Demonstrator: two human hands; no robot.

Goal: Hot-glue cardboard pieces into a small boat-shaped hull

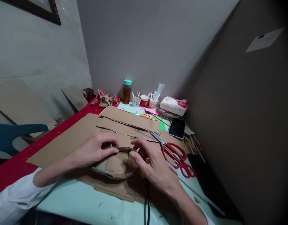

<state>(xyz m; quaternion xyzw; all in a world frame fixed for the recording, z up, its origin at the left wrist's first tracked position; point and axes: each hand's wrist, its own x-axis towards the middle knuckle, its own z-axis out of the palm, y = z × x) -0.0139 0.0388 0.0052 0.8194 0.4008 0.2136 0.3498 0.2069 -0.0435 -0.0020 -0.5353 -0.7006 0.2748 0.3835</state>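
Observation:
A round cardboard piece [117,164] with a low raised rim and blue lines on its face is between my hands, above other brown cardboard. My left hand [97,148] grips its far-left rim, thumb on the inner side and fingers curled behind. My right hand [150,162] pinches the rim at the far right between thumb and fingers. Under the right palm shows part of a yellow object [143,170], mostly hidden; a black cord [148,200] runs from there toward the table's front edge. Red-handled scissors [178,157] lie just right of my right hand.
Cardboard sheets [71,137] and cut strips [134,120] cover the middle. At the back stand a bottle [127,92], cups of sticks and pens [144,100], and a tissue pack [174,105]. A phone [177,128] and wooden sticks [194,145] lie right.

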